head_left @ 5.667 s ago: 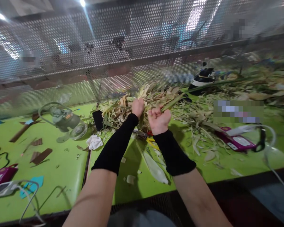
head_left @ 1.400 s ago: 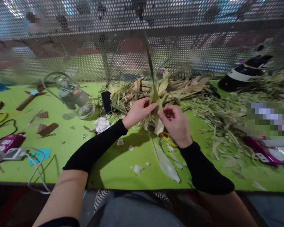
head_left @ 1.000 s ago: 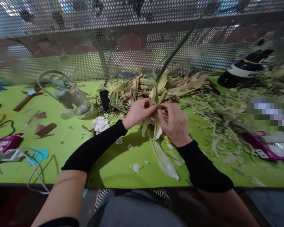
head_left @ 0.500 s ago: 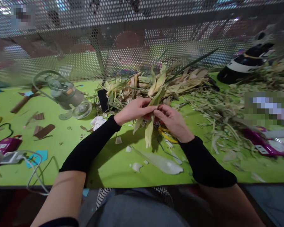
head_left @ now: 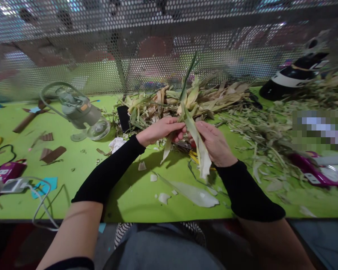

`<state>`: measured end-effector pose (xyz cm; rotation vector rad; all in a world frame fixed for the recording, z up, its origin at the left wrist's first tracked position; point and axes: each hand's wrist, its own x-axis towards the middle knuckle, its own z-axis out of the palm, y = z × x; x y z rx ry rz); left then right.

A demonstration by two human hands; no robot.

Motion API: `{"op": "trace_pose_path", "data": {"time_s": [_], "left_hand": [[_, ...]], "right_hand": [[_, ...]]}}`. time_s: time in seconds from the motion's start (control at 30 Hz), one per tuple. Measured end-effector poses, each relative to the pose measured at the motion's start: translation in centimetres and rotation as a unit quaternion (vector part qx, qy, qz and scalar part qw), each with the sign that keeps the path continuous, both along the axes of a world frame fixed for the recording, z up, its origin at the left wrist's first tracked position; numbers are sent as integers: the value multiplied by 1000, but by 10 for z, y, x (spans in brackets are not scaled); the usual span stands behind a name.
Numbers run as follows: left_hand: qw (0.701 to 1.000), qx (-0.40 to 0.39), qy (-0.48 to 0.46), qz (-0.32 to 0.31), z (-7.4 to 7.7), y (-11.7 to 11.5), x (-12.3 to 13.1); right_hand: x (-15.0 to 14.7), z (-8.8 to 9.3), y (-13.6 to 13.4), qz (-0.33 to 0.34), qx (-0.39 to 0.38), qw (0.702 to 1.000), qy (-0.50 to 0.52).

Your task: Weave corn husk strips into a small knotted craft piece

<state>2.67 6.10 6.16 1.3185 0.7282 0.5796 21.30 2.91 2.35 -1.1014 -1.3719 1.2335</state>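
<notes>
My left hand (head_left: 167,129) pinches a dry pale-green corn husk (head_left: 198,144) at its middle, above the table. My right hand (head_left: 215,144) is closed at the husk's right side, its fingertips partly hidden behind the leaf. One broad end of the husk hangs down in front of the right hand; a narrow green strip stands up above the fingers. Another husk tip droops below my left hand. Under the hands lies a yellow-handled tool (head_left: 193,156), mostly covered. A loose white husk piece (head_left: 195,194) lies flat nearer to me.
A pile of husks (head_left: 225,95) lies behind my hands, with shredded bits (head_left: 259,131) spread to the right. A grey-green bottle (head_left: 86,112) and a dark phone-like slab (head_left: 123,118) stand left. A black object with a white band (head_left: 291,80) is at back right, before a perforated metal screen (head_left: 146,48).
My hands have moved slightly apart. The husk's hanging end has swung to the right, across my right hand, and the green strip now points more upright.
</notes>
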Motion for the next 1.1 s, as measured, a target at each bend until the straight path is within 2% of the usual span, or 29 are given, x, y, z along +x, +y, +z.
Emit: {"op": "trace_pose_path", "data": {"time_s": [0.1, 0.17, 0.3, 0.4, 0.5, 0.6, 0.7, 0.77, 0.8, 0.9, 0.93, 0.97, 1.03, 1.1], "left_hand": [[999, 11, -21, 32, -1, 0, 1], [997, 20, -24, 77, -4, 1, 2], [986, 38, -29, 162, -10, 1, 5], [986, 97, 0, 134, -15, 0, 8], [978, 170, 53, 105, -20, 0, 10], [969, 204, 84, 115, -20, -1, 10], [971, 196, 75, 112, -19, -2, 9], [977, 177, 60, 99, -18, -3, 9], [980, 166, 49, 100, -18, -3, 9], [984, 108, 8, 145, -18, -3, 10], [985, 80, -6, 154, -18, -3, 10], [986, 54, -19, 155, -18, -3, 11], [989, 22, -39, 140, -19, -1, 11], [989, 22, -56, 131, -20, 1, 11]], "right_hand": [[-1, -1, 0, 2, 47, 998, -47], [-2, -2, -1, -11, 93, 990, -103], [-4, -4, -3, -93, 183, 950, -234], [-3, -4, -5, -138, 234, 900, -342], [-1, -4, -7, -155, 257, 857, -418], [0, -4, -7, -162, 259, 843, -443], [-1, -3, -7, -183, 257, 838, -444], [-1, -1, -9, -194, 246, 844, -435], [-2, 1, -9, -190, 231, 858, -417], [-3, 7, -10, -118, 114, 953, -256], [-3, 9, -9, -80, 60, 980, -172], [-3, 11, -8, -45, 11, 995, -88], [-2, 14, -7, -2, -51, 998, 28], [-1, 14, -6, 11, -56, 998, 31]]}}
